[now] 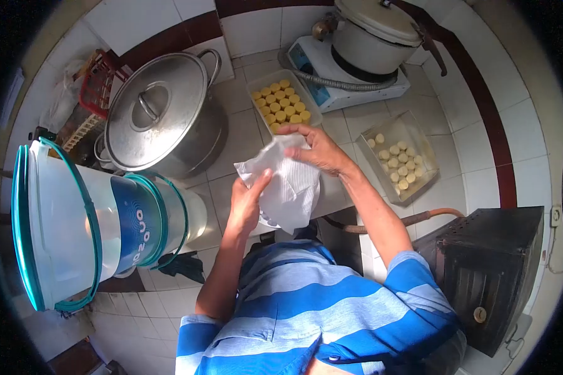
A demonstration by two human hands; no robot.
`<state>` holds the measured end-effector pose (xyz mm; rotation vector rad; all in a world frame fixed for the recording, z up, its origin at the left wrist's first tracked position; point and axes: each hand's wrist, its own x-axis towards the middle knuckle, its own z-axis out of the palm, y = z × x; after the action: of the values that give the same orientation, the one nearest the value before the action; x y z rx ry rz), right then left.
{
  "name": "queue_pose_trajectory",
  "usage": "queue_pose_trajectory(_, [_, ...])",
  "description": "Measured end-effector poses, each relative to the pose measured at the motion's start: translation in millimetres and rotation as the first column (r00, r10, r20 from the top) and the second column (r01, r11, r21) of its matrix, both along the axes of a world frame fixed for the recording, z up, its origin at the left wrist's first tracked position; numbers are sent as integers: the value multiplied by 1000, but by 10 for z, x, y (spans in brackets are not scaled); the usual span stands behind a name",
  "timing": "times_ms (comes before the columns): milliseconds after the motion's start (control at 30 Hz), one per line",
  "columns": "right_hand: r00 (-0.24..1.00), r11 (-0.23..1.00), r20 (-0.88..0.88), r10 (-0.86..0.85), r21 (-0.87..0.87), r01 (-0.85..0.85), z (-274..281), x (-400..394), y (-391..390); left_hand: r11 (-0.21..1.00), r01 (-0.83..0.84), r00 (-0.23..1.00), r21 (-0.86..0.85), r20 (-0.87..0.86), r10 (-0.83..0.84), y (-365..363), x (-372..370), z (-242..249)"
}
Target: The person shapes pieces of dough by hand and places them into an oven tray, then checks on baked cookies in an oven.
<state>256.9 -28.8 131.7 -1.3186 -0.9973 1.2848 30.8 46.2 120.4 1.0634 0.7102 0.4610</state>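
Note:
A white, finely ribbed cloth or paper sheet (289, 187) hangs between my two hands in front of my chest. My left hand (249, 199) grips its left edge, thumb on top. My right hand (316, 150) holds its upper right part, the fingers bent over it. Just beyond my right hand, a clear tray (316, 107) carries rows of yellow round pieces (281, 102). Farther right stands a second clear container (383, 174) with several pale round pieces (402, 164) scattered in it.
A large lidded steel pot (162, 112) and stacked plastic buckets (75, 219) stand at the left. At the back right, a lidded pot (372, 44) sits on a white stove (356, 94). A black metal box (488, 275) is at the right, near an orange hose (419, 217).

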Motion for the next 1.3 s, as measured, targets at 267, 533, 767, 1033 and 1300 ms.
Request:
queue_pose_trajectory(267, [938,914,-134,-321,215,343,-572,114,-344,967,-160,987,198,43,154,768,965,241])
queue_pose_trajectory(533, [606,680,338,-720,518,519,-587,407,87,644,-163,944,747,-70,321,1710,1834,-10])
queue_pose_trajectory(767, [224,825,815,-534,444,349,-775,554,456,337,168,893,926,-288,345,2153,1990,-624])
queue_pose_trajectory(1033, [136,977,974,-183,165,133,-576,213,354,404,-141,957,904,19,291,1331,1120,-374])
queue_pose_trajectory(1300, [645,989,750,-147,97,113,-466,-217,46,407,158,919,900,-285,273,574,-93,-898])
